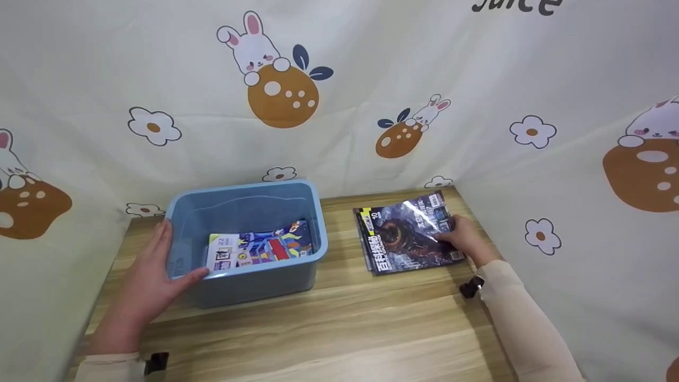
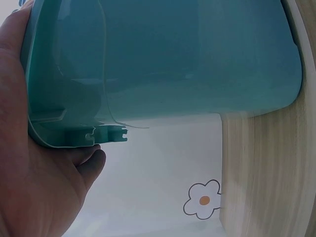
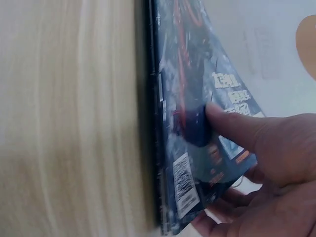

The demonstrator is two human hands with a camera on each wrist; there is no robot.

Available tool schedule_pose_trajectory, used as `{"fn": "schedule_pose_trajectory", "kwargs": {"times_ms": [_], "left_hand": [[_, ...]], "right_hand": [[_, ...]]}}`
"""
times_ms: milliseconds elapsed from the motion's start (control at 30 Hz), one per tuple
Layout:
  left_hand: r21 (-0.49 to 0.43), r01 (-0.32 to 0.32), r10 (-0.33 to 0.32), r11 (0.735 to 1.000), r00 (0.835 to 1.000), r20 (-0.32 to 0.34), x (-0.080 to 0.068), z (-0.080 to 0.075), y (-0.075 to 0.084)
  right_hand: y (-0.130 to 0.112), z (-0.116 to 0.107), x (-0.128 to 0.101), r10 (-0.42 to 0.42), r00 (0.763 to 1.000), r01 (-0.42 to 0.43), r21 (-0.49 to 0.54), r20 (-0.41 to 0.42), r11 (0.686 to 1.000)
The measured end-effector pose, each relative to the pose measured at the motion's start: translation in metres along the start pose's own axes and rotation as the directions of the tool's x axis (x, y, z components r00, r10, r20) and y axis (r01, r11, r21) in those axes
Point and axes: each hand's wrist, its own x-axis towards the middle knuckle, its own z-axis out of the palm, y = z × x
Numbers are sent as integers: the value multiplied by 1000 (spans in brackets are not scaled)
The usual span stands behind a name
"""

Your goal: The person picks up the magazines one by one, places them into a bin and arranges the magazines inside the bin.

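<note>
Magazines (image 1: 406,233) lay in a small stack near the desk's (image 1: 339,329) far right corner, glossy dark cover up, glare across the top one. Right hand (image 1: 462,237) rested on the stack's right edge; the right wrist view showed the thumb pressed on the cover and the fingers (image 3: 222,210) curled under the corner of the top copy, pinching it and lifting that corner slightly. Forearm in a pale sleeve ran back along the desk's right edge.

Left hand (image 1: 154,270) lay against the near left corner of a blue plastic bin (image 1: 249,199), palm on the wall, thumb hooked over the rim, fingers fairly straight. Bin sat toward the desk's far left, holding one colourful booklet (image 1: 260,248) flat on its bottom.
</note>
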Motion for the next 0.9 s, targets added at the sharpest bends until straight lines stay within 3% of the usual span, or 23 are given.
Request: {"fn": "schedule_pose_trajectory", "kwargs": {"times_ms": [200,367,700,900], "left_hand": [[-8,0,0,1000,1000,4,0,0,0],[-4,16,-16,1000,1000,16,0,0,1],[-2,32,-32,999,999,9,-3,1,1],[-4,28,-28,1000,1000,10,-3,1,0]], "right_hand": [[-2,-10,1,44,999,-44,-66,-5,997],[-2,-17,-2,61,998,-61,-41,-9,997],[3,-20,-2,5,1000,-5,155,-3,988],[7,-21,1,-103,994,82,353,40,932]]}}
